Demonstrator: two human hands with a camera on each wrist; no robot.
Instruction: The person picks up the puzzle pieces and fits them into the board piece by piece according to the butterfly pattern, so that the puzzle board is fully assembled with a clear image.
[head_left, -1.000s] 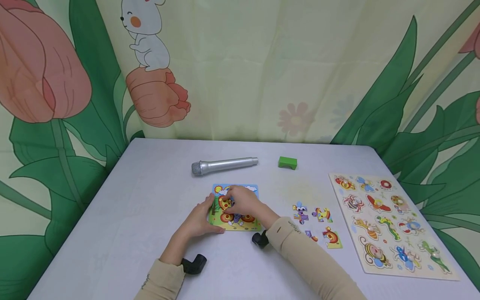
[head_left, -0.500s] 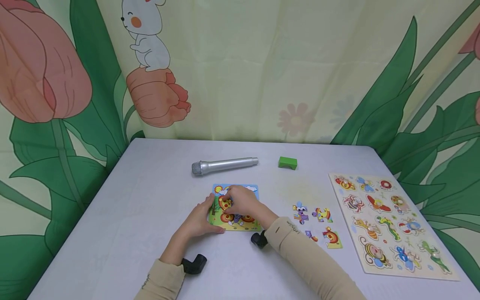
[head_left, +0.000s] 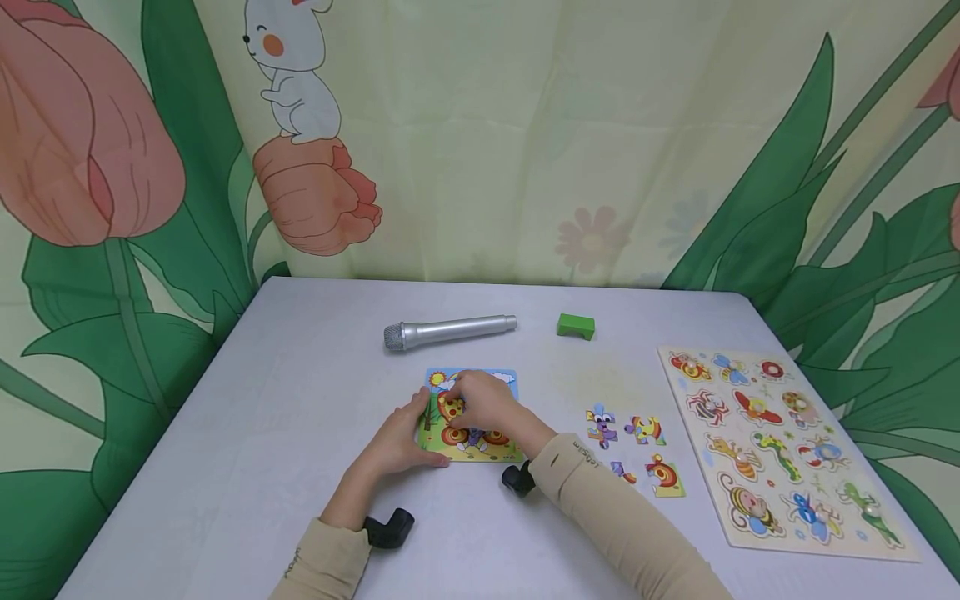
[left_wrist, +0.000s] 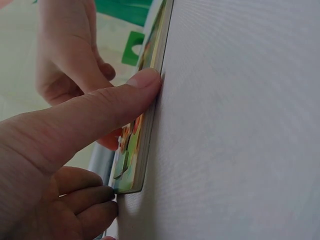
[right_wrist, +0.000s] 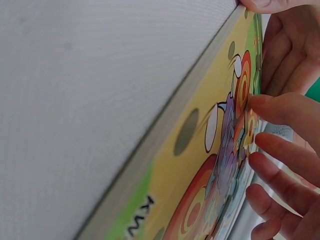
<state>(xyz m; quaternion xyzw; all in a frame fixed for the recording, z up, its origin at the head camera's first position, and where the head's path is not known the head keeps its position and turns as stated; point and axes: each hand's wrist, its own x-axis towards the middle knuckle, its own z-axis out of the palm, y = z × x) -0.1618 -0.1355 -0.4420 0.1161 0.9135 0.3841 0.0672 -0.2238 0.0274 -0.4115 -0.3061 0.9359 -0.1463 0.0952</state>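
A small jigsaw puzzle board (head_left: 491,453) with a bright cartoon picture lies flat on the table. My left hand (head_left: 396,438) holds its left near corner, thumb along the near edge and fingers at the left side. Over the picture, my right hand (head_left: 489,404) pinches a puzzle piece (right_wrist: 250,129) between thumb and index finger at the board's surface. Its other fingertips are close to the picture; most of that piece is hidden. Loose jigsaw pieces lie right of the board, among them a purple one (head_left: 602,426) and a red-and-orange one (head_left: 664,477).
A silver microphone (head_left: 450,331) lies behind the board, with a green arched block (head_left: 575,326) to its right. On the right side of the white table (head_left: 247,433) is a large insect peg board (head_left: 765,500). A printed curtain (head_left: 480,167) hangs behind.
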